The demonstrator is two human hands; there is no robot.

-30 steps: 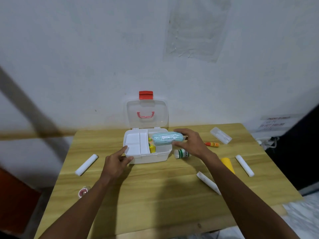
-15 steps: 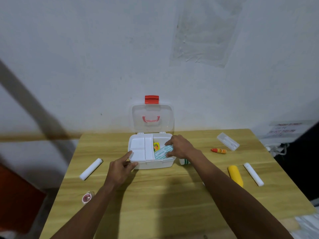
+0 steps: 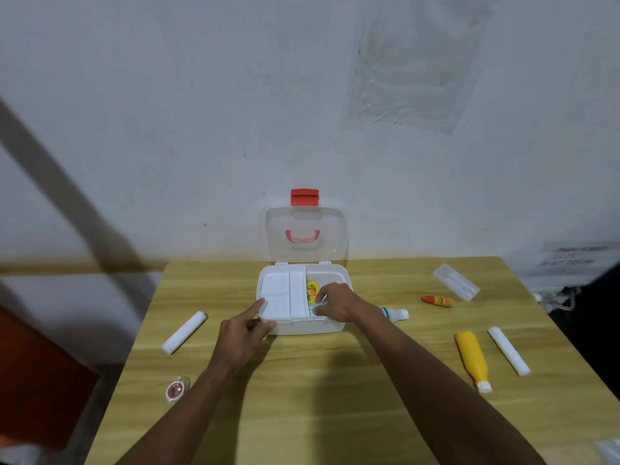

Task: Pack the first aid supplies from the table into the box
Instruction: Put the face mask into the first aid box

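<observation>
The white first aid box (image 3: 335,327) stands open at the back middle of the table, its clear lid (image 3: 304,236) upright. My left hand (image 3: 242,333) holds its front left corner, thumb and forefinger on the rim. My right hand (image 3: 335,303) is inside the right compartment, fingers curled on the teal packet (image 3: 313,310), which is mostly hidden. A yellow packet (image 3: 312,290) lies in the box behind it. On the table lie white rolls (image 3: 184,332) (image 3: 508,350), a yellow bottle (image 3: 472,359), a white green-banded bottle (image 3: 396,313), a small red-orange tube (image 3: 436,300) and a clear case (image 3: 456,282).
A small pink round item (image 3: 175,390) lies near the table's left front edge. The wall rises right behind the box. Bare wooden tabletop (image 3: 318,397) spreads in front of the box, between my arms.
My right hand has carried the teal packet from above the box down into the right compartment. My left hand stayed at the box's front left corner. The camera view shifted slightly.
</observation>
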